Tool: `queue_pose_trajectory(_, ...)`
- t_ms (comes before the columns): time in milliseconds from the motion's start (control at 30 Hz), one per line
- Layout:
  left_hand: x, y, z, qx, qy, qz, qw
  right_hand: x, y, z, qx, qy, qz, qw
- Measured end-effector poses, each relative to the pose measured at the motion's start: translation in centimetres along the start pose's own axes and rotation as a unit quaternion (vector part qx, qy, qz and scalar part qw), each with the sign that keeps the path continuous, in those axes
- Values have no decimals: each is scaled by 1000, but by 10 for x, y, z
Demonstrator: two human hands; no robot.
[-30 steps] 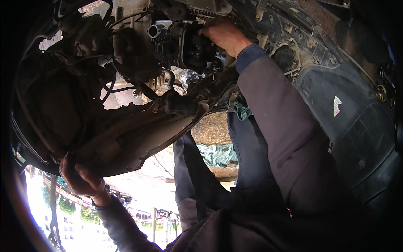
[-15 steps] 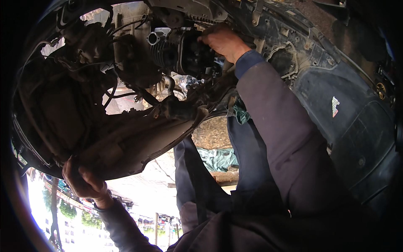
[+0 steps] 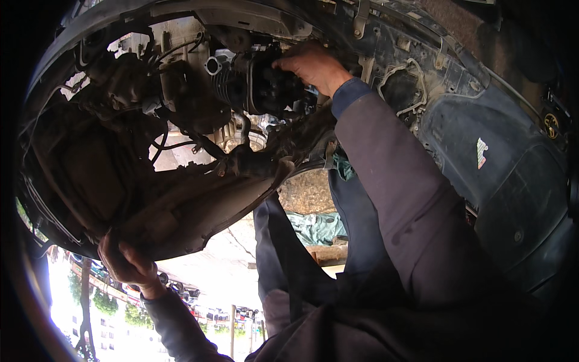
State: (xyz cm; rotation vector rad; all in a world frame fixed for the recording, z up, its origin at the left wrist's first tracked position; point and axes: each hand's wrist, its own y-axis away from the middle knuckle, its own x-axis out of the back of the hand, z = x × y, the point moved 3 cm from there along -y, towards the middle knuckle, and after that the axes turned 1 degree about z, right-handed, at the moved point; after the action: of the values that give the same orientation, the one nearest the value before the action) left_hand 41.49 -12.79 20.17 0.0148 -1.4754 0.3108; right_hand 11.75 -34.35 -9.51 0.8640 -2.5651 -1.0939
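My left hand (image 3: 128, 263) is closed round the lower edge of a large dark, dirty, curved body panel (image 3: 211, 220), with the thumb on the near side. Farther up, my right hand (image 3: 316, 67) reaches in among engine parts. Its bent fingers rest on a black, bulky engine part (image 3: 271, 84), and the fingertips are partly lost in shadow, so whatever they grip cannot be made out. Just left of that part are stacked metal fins (image 3: 224, 86) and a pale metal flange (image 3: 215, 65) with a round opening.
Dark hoses (image 3: 211, 142) and cables hang left of centre. At right stands a dark inner panel (image 3: 464, 133) with a looped pale cable (image 3: 425, 84). Green cloth (image 3: 316, 228) lies on the ground beyond my legs. A tree (image 3: 84, 301) and parked vehicles stand outside at lower left.
The view has shifted slightly. My right hand has moved a little left over the black engine part, its fingers reaching farther across it. My left hand keeps its hold on the panel edge.
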Motion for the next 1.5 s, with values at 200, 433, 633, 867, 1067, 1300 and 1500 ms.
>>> queue_pose_trajectory(200, 0, 1, 0, 12, -10, 1, 1000, 1, -6, -1, 115, 142, -12, 983)
queue_pose_trajectory(433, -1, 1, -1, 12, -6, -1, 1000, 4, -9, 7, 86, 99, -23, 991)
queue_pose_trajectory(633, -2, 3, -1, 16, -4, -17, 1000, 9, 0, 4, 50, 26, -32, 998)
queue_pose_trajectory(867, -1, 4, -4, 13, -16, -19, 1000, 8, -1, -4, -16, -16, -54, 998)
queue_pose_trajectory(1067, 0, 4, -4, 34, -6, -27, 999, 6, 3, 7, -3, -91, -8, 996)
queue_pose_trajectory(1300, 0, 7, -9, 61, -11, -28, 998, 6, 20, 23, 88, -87, 65, 990)
queue_pose_trajectory(1500, 1, 12, -18, 54, -5, -30, 998, 2, 64, 47, 44, -186, 102, 976)
